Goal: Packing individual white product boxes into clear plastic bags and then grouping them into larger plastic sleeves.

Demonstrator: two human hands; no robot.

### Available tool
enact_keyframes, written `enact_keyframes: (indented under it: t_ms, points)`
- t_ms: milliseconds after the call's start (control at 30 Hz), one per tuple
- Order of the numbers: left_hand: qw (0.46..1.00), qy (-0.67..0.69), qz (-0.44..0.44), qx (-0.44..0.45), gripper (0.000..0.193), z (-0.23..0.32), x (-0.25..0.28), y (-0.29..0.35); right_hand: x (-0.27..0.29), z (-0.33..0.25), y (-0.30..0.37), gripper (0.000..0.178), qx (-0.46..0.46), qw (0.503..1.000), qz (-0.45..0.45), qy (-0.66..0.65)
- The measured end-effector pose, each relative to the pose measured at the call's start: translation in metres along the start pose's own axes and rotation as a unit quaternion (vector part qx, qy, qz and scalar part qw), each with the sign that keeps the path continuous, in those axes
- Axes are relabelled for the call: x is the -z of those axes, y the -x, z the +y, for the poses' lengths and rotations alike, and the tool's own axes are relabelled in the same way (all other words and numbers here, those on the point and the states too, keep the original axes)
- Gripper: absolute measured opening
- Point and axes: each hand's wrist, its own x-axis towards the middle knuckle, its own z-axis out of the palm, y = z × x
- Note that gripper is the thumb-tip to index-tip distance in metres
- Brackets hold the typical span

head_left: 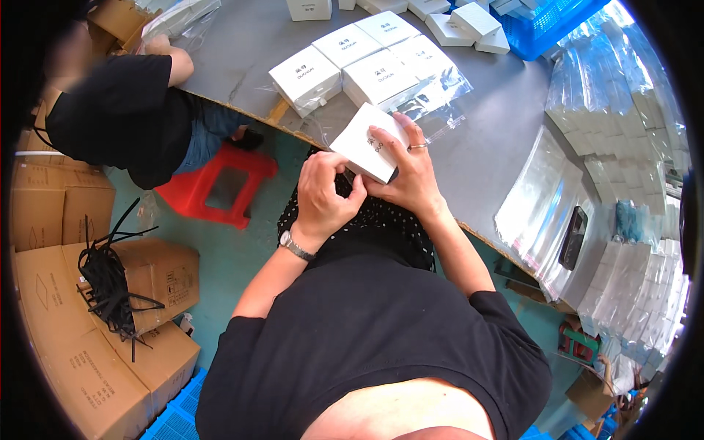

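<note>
A small white box (358, 144) with dark print on top is held at the table's near edge, tilted toward me. My right hand (411, 170), with a ring on one finger, is closed round its right side, fingers over the top. My left hand (328, 189), wearing a watch, has thumb and forefinger pinched at the box's near lower corner; whatever is between the fingertips is too small to make out. Just beyond stands a group of similar white boxes (380, 75), with clear plastic film (444, 92) around their right side.
More white boxes (469, 28) and a blue basket (546, 31) are at the table's far side. Flat clear bags (539, 198), a black object (573, 237) and wrapped stacks (623, 110) lie right. Left are a seated person (121, 121), a red stool (220, 187), cartons (81, 345) and black straps (110, 282).
</note>
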Motion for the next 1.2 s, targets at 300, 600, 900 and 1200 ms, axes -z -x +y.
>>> enact_keyframes:
  t_ms: [300,600,900,1200]
  points:
    - [0.977,0.031,-0.081,0.196,0.020,-0.027,-0.003,0.022,-0.028,-0.014,-0.008,0.077,-0.013,0.999,0.033,0.007]
    - [0.977,-0.060,-0.080,0.187,0.023,-0.043,0.013,0.012,-0.041,-0.037,-0.004,0.078,-0.037,0.997,0.055,0.051]
    - [0.994,-0.063,-0.078,0.034,0.021,-0.052,0.015,0.007,-0.041,-0.039,-0.013,0.087,-0.100,0.992,0.015,0.079]
    - [0.990,-0.022,-0.093,0.099,0.018,-0.056,0.015,0.015,-0.029,-0.018,0.007,0.006,0.116,0.989,-0.089,0.012]
